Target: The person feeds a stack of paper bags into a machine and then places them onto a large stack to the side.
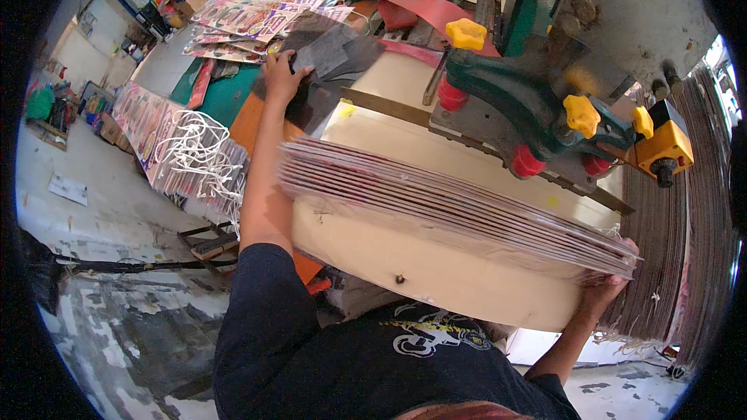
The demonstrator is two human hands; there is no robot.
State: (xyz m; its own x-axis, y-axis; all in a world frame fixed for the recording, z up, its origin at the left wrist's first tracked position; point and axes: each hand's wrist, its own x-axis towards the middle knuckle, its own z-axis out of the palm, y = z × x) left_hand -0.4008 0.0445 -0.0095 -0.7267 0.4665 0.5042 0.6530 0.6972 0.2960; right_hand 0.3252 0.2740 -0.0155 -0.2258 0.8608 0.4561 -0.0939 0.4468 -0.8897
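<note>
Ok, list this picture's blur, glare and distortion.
Head view: dark grey sheets beside the left hand look smeared; white glare breaks through at the far right; the cream board's near edge bows, probably from the fisheye.

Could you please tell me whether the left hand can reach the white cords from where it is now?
Probably yes: the white cords lie uncovered on the printed sheets, just left of the left forearm, though the left hand is at a dark grey piece.

Sheet stack (451,204) in right hand (611,286)
</note>
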